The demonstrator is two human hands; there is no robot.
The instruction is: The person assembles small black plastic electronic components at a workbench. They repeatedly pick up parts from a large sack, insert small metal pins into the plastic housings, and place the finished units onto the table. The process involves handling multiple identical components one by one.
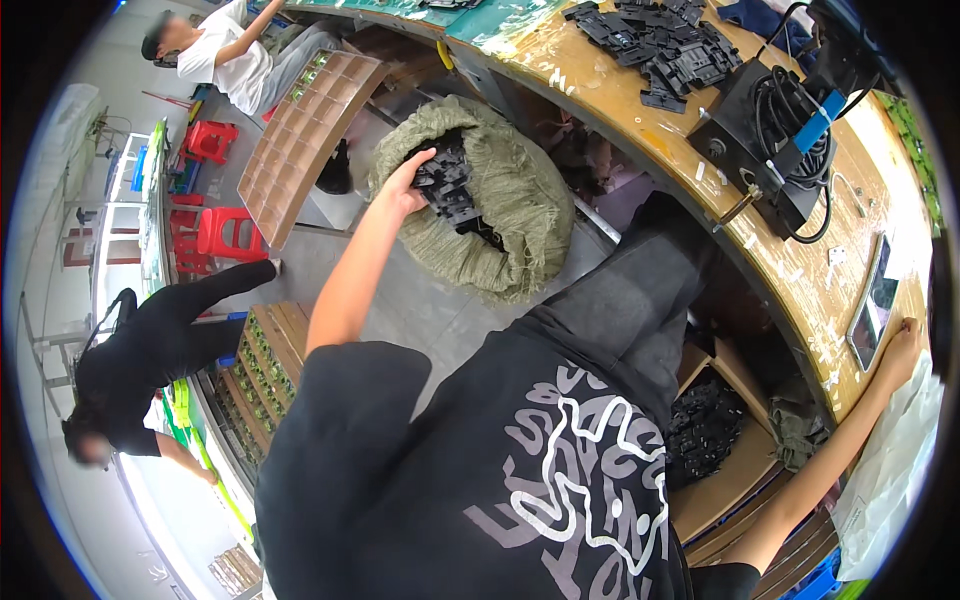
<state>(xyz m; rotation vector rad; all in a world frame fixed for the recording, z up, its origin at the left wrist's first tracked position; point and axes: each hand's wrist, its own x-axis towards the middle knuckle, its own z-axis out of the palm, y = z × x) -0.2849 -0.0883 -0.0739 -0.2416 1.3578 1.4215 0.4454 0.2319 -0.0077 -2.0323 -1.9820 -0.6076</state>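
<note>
My left hand (408,187) is at the mouth of a bulging olive woven sack (535,190). Its fingers are closed round a cluster of black plastic parts (448,185), and more dark pieces show in the sack's opening below them. My right arm stretches out to the lower right. At the worktable's edge my right hand (903,352) has its fingers curled; what they hold, if anything, is hidden. Beside it lies a phone (872,308) with a dark screen, and a white plastic bag (890,470) hangs just under the wrist.
On the wooden worktable (600,105) lie a heap of black parts (665,50) and a black device (765,150) with coiled cables. A cardboard box (735,490) of black pieces stands beneath. Left are a compartmented tray (310,130), red stools (230,232) and two people.
</note>
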